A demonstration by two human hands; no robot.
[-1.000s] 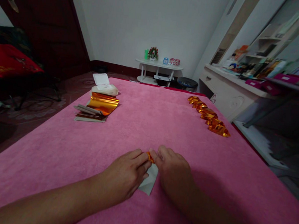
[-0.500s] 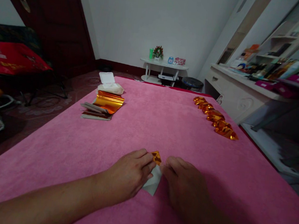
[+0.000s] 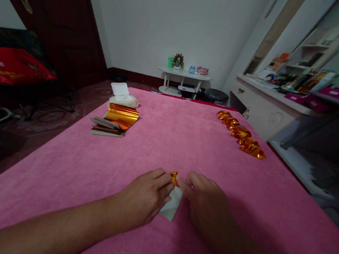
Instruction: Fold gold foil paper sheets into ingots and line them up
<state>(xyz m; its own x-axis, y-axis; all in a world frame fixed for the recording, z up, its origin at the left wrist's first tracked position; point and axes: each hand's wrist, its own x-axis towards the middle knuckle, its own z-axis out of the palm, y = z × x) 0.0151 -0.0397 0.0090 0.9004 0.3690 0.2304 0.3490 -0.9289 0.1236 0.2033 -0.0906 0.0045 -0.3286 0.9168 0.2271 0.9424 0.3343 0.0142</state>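
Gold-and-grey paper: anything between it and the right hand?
Nothing visible. The right hand is at the right edge of the paper, apparently touching it; the left hand covers its left side. The folded gold pieces lie farther off to the right, not between.

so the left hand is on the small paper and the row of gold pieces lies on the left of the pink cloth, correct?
Wrong side: in the head view the row of gold pieces lies on the right; the left hand is on the small paper.
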